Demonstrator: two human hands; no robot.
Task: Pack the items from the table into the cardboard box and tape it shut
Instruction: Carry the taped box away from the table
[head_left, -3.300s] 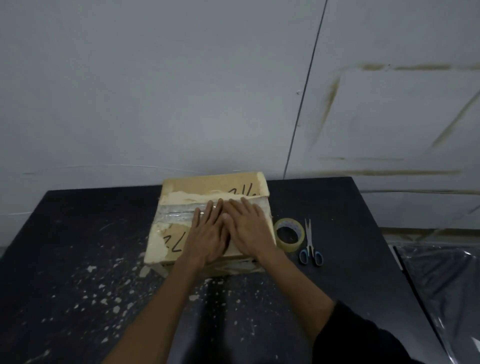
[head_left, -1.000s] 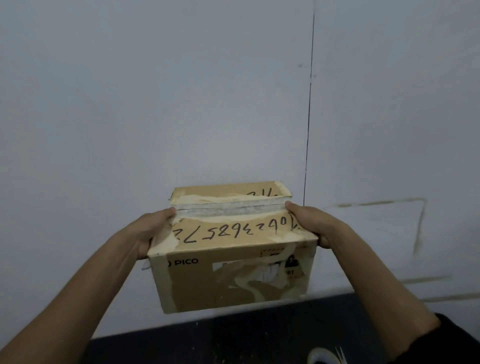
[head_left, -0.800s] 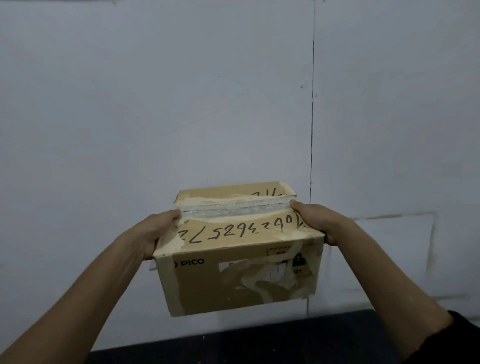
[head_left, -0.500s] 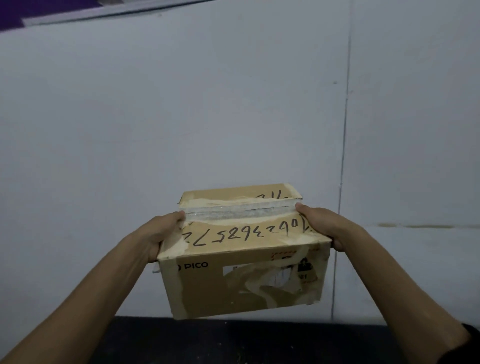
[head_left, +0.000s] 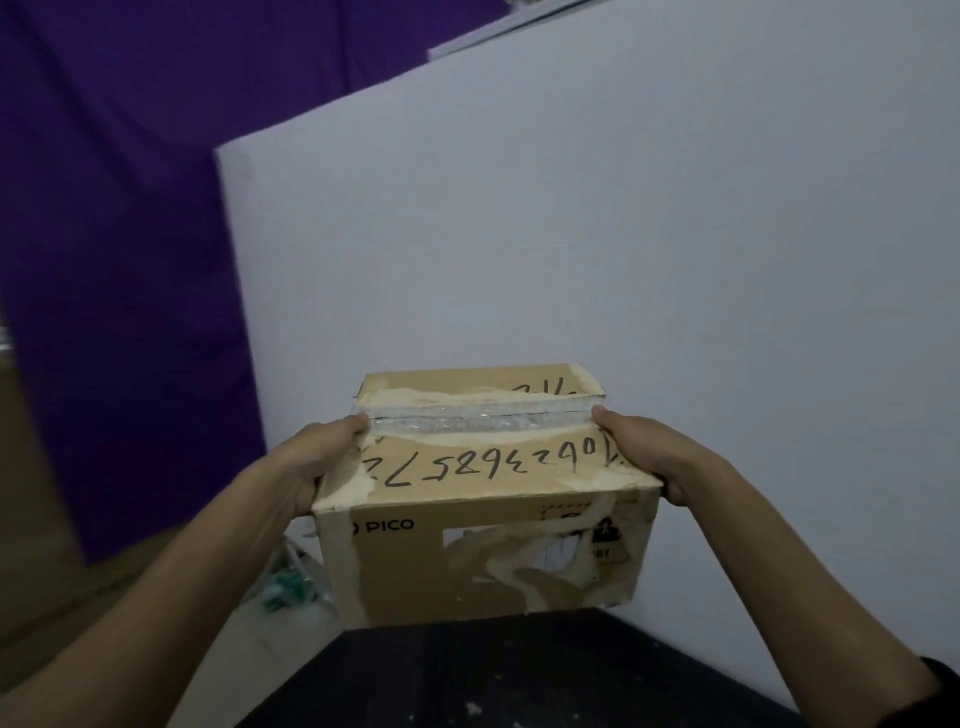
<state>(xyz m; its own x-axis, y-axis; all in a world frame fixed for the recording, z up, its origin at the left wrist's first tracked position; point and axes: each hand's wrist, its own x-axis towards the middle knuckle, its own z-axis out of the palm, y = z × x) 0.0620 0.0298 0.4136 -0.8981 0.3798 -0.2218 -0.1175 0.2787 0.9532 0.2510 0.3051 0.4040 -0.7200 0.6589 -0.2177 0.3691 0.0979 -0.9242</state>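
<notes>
The cardboard box (head_left: 483, 551) is up in the air in front of me, its flaps closed. A strip of clear tape (head_left: 480, 418) runs across the seam on top, and handwritten digits and the word PICO show on it. My left hand (head_left: 311, 462) grips the box's left side and my right hand (head_left: 641, 447) grips its right side, thumbs on the top. Nothing of what is inside the box shows. The tape roll and scissors are out of view.
The corner of the black, paint-speckled table (head_left: 519, 675) lies below the box. A white panel wall (head_left: 623, 208) stands behind it, with a purple wall (head_left: 104, 260) to the left. Some greenish clutter (head_left: 285, 587) lies on the pale floor at the left.
Earlier both hands pressed flat on the box lying on the table. Now they hold it lifted off the table, and my view has swung left, bringing the purple wall into sight.
</notes>
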